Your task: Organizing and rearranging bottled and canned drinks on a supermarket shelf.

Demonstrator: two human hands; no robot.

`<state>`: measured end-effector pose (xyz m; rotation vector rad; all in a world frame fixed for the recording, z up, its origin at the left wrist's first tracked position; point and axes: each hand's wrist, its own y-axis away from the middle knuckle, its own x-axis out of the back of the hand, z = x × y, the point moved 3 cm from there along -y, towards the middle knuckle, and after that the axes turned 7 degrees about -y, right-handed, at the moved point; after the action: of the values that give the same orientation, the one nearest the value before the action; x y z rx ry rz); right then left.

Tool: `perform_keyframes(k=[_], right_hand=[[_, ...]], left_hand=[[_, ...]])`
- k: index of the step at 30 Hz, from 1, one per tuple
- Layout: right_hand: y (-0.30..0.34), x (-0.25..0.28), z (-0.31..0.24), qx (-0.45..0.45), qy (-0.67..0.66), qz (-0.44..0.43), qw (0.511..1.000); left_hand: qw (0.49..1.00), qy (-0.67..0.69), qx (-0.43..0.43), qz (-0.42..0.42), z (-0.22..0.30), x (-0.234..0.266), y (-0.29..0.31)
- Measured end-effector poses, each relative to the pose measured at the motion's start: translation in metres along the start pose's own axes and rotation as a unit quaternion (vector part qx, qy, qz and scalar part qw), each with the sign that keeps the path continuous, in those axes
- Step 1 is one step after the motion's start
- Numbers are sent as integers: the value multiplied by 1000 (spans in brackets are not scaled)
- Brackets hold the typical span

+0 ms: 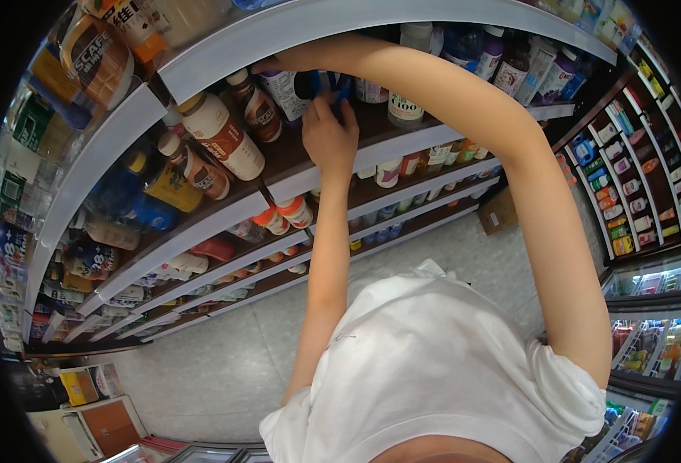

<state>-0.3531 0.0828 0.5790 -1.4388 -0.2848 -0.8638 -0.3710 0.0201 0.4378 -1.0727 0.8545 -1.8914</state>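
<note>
My left hand (330, 133) is raised to the upper shelf, its fingers stretched up and apart, touching or just in front of a blue-and-white item (330, 82). Whether it bears any of that item's weight is not clear. My right arm bends across above it, and my right hand (290, 60) lies partly hidden under the shelf edge. Its fingertips rest near the top of a dark bottle with a white label (285, 91); its grip cannot be made out. Left of this bottle stands a brown coffee bottle (257, 108), then a larger cream-and-brown bottle (223, 135).
A grey shelf edge (387, 19) runs close above my right forearm. Further right stand a clear bottle with a pale label (405, 110) and several purple-capped bottles. Lower shelves hold red-capped bottles (294, 210). A cardboard box (498, 212) sits on the tiled floor (225, 363).
</note>
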Motion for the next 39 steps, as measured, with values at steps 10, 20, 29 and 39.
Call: perform_keyframes(k=[10, 20, 29, 39], right_hand=[[5, 11, -13, -7, -11, -51, 999], [56, 83, -27, -83, 42, -93, 991], [68, 82, 21, -160, 135, -143, 967], [68, 96, 8, -119, 142, -82, 979]], left_hand=[[969, 61, -34, 237, -14, 19, 11], [959, 195, 58, 195, -18, 15, 8], [970, 160, 40, 178, -17, 18, 7], [971, -14, 45, 233, -40, 81, 17]])
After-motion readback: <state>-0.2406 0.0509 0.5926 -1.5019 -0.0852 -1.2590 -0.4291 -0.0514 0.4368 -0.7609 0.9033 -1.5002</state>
